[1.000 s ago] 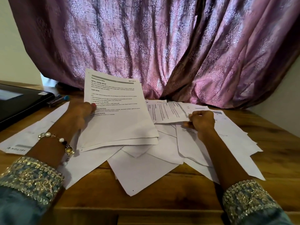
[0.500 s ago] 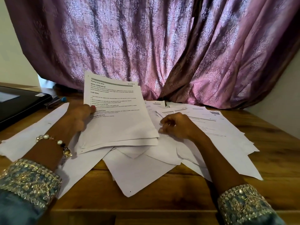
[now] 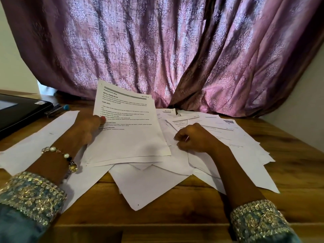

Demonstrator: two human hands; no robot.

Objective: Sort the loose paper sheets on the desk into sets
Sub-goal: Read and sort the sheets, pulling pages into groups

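So the left hand (image 3: 85, 130) has a small stack of printed sheets (image 3: 128, 130) pinched at its left edge, thumb on the printed face and the other fingers tucked behind it, clamped on the paper. The stack's long axis runs away from the person toward the curtain (image 3: 166, 50), top edge lifted up and tilted a bit back, bottom edge resting on the mess of loose sheets (image 3: 149, 183) spread over the bench (image 3: 298, 181). The heading text on the top page reads upright from the person's side. The right hand (image 3: 196, 137) sits just right of that stack, knuckles up, fingers curled in and down onto the papers; it looks like the fingertips are nipping a sheet edge but honestly I can't tell if they've actually got hold of anything. More printed pages (image 3: 215, 127) fan out beyond and to the right of those fingers, lying flat at angles. Blank sheets stick out toward the near edge between the two wrists, one corner pointing straight at the person. Off to the left of the left fingers there's a long white sheet (image 3: 38, 141), a closed laptop (image 3: 19, 111) and a pen (image 3: 57, 109).
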